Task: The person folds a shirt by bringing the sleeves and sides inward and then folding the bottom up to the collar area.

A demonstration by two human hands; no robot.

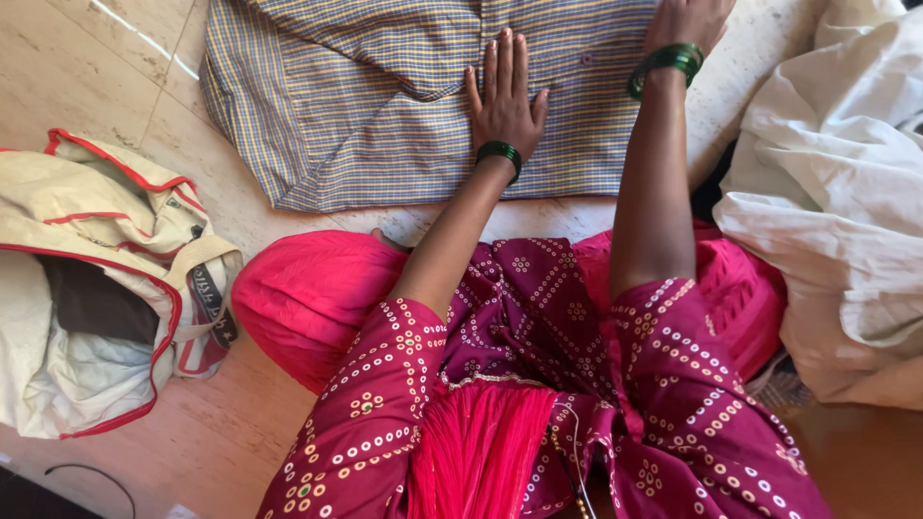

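Note:
A blue and yellow checked shirt [385, 86] lies spread on the pale stone floor in front of me. My left hand [505, 91] rests flat on it, fingers together and stretched out, palm pressing the cloth. My right hand [685, 21] is at the top edge of the view, also on the shirt, with its fingers cut off by the frame. Both wrists carry green bangles. I sit cross-legged in a magenta dotted dress with pink trousers.
A cream cloth bag with red trim [106, 279] lies open at the left, with clothes inside. A heap of white cloth [836, 202] sits at the right. A thin black cable [91, 473] lies on the floor at the lower left.

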